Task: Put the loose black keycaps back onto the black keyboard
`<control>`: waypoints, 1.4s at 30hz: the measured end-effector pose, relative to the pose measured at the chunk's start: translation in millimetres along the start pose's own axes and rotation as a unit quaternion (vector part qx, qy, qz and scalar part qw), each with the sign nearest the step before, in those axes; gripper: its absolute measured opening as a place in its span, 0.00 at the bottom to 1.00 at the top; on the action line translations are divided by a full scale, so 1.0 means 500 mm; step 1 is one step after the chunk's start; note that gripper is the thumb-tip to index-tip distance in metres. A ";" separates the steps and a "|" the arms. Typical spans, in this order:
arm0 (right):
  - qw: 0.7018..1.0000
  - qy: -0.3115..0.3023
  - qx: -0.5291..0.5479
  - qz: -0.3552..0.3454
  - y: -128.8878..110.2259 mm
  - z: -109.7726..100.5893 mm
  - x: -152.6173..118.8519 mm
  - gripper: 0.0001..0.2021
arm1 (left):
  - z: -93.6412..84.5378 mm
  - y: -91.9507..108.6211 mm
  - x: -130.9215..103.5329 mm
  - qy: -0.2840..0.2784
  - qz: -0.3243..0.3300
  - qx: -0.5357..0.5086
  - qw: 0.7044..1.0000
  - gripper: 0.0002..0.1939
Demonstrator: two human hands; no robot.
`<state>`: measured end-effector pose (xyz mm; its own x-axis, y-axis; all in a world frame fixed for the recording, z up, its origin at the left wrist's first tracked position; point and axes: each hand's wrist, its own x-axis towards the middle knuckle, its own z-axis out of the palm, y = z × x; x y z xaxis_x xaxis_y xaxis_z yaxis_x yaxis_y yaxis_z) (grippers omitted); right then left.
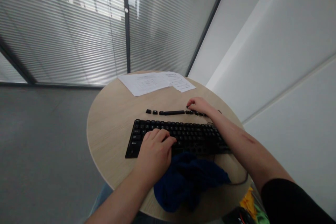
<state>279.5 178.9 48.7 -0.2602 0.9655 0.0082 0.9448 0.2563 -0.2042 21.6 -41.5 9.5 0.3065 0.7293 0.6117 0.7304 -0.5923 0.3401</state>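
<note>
**Fingertips on the Small Parts: A Light Pinch Over a Keyboard**

A person works with both bare hands at a round wooden tabletop, where a black keyboard lies flat between the body and a line of loose black keys. The right hand, its thumb and fingers drawn together on a small black piece, reaches over the line near the long black key. The left hand rests on the keyboard with fingers curled and thumb out to the side; whether its fingertips grip anything cannot be told.

A piece this small looks best held lightly by its sides, squeezed just enough to stop it turning. The right forearm crosses one end of the keyboard and the line, so the wrist is better kept high, lest it nudge the loose keys out of order. Steady, even contact from the left hand would keep the keyboard from sliding, with no hard push on the keys beneath. A blue cloth lies bunched against the keyboard's near side, its folds best kept from under the edge. Printed sheets lie beyond, well apart from the work.
</note>
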 end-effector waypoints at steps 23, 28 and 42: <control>0.976 0.067 0.075 -0.195 -0.127 0.080 -0.362 0.05 | 0.001 -0.001 0.003 0.016 -0.032 0.002 0.999 0.15; 0.974 0.065 0.027 -0.215 -0.133 0.076 -0.368 0.06 | 0.005 0.004 0.006 -0.010 -0.020 -0.005 1.000 0.15; 0.979 -0.007 -0.026 -0.200 -0.172 0.020 -0.355 0.36 | 0.028 0.006 0.010 -0.108 0.043 0.018 0.993 0.21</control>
<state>242.4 -14.9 54.7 -0.6141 0.7866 0.0649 0.7752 0.6166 -0.1377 33.8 -35.1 3.7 0.4897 0.7356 0.4680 0.7161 -0.6455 0.2655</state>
